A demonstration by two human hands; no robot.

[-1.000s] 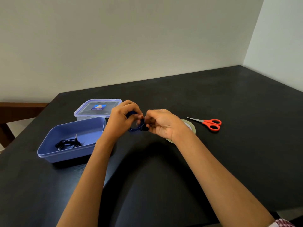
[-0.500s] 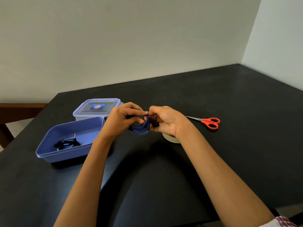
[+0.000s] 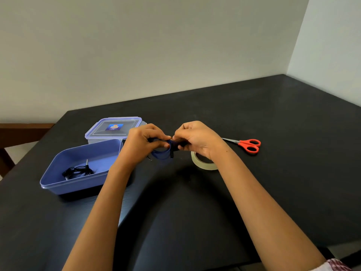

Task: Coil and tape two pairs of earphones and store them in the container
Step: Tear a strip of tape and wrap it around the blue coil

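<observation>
The black worktop (image 3: 273, 133) carries an open blue container (image 3: 78, 187) near its left edge, with a clear lidded box (image 3: 113, 128) just behind it toward the far edge. Above the worktop's middle, the left hand (image 3: 142, 141) and right hand (image 3: 197, 139) meet, the fingers of both curled and pinching a coiled pair of blue earphones (image 3: 162, 153) between them. Red-handled scissors (image 3: 248, 145) lie to the right. A tape roll (image 3: 203, 165) lies under the right wrist. Coiled black earphones (image 3: 78, 171) rest inside the container.
</observation>
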